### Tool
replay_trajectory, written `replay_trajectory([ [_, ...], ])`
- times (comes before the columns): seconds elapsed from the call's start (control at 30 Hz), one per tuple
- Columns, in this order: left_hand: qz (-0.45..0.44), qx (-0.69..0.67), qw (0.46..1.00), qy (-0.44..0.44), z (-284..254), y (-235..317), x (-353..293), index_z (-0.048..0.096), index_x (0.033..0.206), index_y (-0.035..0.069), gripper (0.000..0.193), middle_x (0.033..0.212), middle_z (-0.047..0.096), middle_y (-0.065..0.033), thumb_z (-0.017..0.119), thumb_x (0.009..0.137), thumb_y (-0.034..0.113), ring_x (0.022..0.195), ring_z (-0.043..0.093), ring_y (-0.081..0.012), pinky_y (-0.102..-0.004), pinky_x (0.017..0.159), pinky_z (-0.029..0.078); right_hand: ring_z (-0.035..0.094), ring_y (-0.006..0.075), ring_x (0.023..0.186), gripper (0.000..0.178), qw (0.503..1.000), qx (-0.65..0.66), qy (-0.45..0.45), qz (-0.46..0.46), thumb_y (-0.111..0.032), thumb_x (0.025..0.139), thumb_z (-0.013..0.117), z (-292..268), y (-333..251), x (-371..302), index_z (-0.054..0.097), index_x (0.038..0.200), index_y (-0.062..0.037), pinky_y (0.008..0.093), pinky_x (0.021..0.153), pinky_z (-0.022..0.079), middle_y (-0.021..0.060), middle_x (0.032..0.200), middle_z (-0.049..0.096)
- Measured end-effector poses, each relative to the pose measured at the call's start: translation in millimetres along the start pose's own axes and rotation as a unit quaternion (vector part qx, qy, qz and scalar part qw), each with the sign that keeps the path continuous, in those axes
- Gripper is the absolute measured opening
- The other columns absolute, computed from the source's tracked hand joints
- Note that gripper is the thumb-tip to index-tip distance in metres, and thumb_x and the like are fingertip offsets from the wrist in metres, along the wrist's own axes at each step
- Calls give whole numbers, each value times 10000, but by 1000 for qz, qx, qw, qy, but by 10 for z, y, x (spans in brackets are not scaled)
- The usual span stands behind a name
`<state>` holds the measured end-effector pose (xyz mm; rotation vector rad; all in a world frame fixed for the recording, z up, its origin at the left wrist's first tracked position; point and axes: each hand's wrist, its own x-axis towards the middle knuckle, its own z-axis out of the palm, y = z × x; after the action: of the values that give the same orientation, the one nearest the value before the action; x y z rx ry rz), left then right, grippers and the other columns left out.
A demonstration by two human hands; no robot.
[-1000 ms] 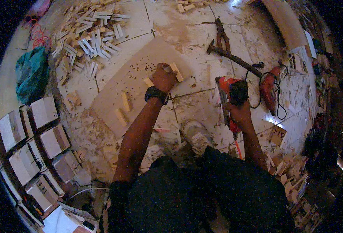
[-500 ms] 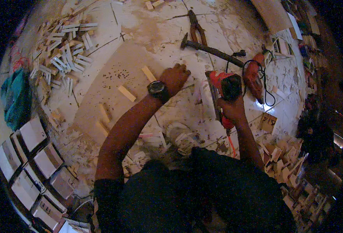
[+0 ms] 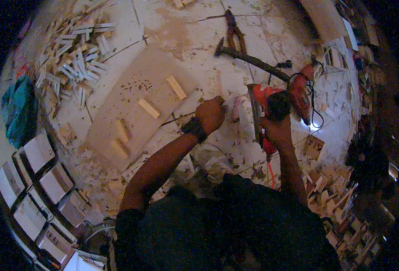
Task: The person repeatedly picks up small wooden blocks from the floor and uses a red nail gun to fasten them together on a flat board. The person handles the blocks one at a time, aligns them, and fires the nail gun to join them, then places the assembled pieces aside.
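Observation:
My right hand [image 3: 277,132] is wrapped round the handle of a red and black nail gun [image 3: 263,96], with an orange hose trailing from its lower end. To its left, my left hand [image 3: 211,113] is closed with the fingers curled in; whether it pinches anything small is hidden. A dark watch sits on that wrist. Beyond this hand lies a thin brown board [image 3: 165,63] with several short wood strips on it, among them one strip [image 3: 177,87] near its right edge and another [image 3: 149,108] at its middle. Small dark bits are scattered on the board.
A hammer [image 3: 256,61] and pliers [image 3: 234,36] lie ahead on the dusty floor. Beside the nail gun rests a red corded power tool [image 3: 300,97]. Wood strips [image 3: 80,61] are heaped far left, wood blocks [image 3: 328,189] at right. A green cloth [image 3: 19,110] lies left.
My left hand has drawn back from over the board's edge, toward me, uncovering the nearest strip. The nail gun in my right hand has shifted slightly right and nearer.

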<state>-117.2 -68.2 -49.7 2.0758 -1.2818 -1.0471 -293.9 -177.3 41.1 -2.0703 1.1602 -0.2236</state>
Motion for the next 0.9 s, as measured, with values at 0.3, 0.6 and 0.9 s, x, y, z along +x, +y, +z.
replay_trajectory([
  [0.3, -100, -280, 938, 176, -951, -741, -419, 603, 917, -1, 189, 765, 621, -74, 612, 796, 143, 675, 573, -155, -298, 624, 457, 539, 159, 801, 412, 996, -4, -89, -18, -27, 625, 641, 289, -783, 142, 529, 1021, -40, 290, 736, 453, 22, 882, 565],
  [0.6, -165, -414, 873, 198, -1020, -935, -410, 684, 871, 11, 173, 783, 668, -56, 684, 709, 73, 662, 585, -116, -263, 623, 470, 533, 149, 819, 424, 967, 62, -146, 201, -84, 641, 684, 523, -1128, 131, 536, 1037, -46, 298, 745, 458, 22, 933, 566],
  [0.9, -141, -174, 959, 176, -1152, -1156, -279, 697, 809, 46, 172, 748, 682, -74, 690, 642, 8, 652, 629, -130, -265, 635, 499, 556, 161, 651, 237, 981, 124, -128, 82, -145, 696, 663, 797, -1273, 178, 584, 893, -40, 330, 619, 468, 53, 742, 610],
])
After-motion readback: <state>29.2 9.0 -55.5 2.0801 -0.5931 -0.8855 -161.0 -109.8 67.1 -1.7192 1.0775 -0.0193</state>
